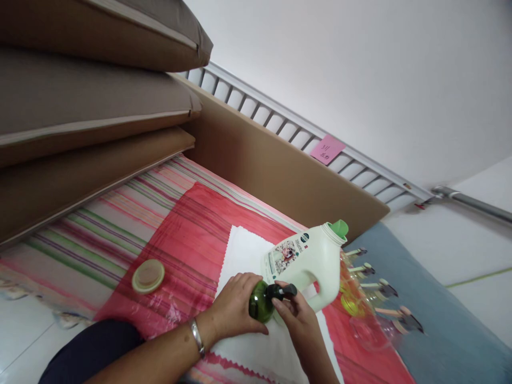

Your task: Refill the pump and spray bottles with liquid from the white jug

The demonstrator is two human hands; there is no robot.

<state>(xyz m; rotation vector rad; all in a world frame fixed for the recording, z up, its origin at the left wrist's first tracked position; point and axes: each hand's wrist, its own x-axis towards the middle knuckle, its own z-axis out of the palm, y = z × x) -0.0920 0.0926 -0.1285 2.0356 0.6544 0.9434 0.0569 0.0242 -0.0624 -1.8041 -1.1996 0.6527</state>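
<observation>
A small dark green see-through bottle [259, 304] sits in my left hand [236, 305], whose fingers and thumb wrap round its body. My right hand [299, 321] has its fingers closed on the black pump head [282, 292] at the neck of that bottle. Whether the pump is screwed down tight cannot be made out. Just behind my hands stands a large pale green jug [330, 261] with a handle, a flowered label and an uncapped green spout [340, 228]. Under the jug and my hands lies a white cloth [240, 253] with a zigzag edge.
Several clear and coloured pump bottles [372, 298] stand in a row on the right. A round cream lid-like object [148, 276] lies on the red sheet [192, 224] at left. Brown cushions [96, 96] rise at upper left; a board [260, 154] leans before the radiator [280, 125].
</observation>
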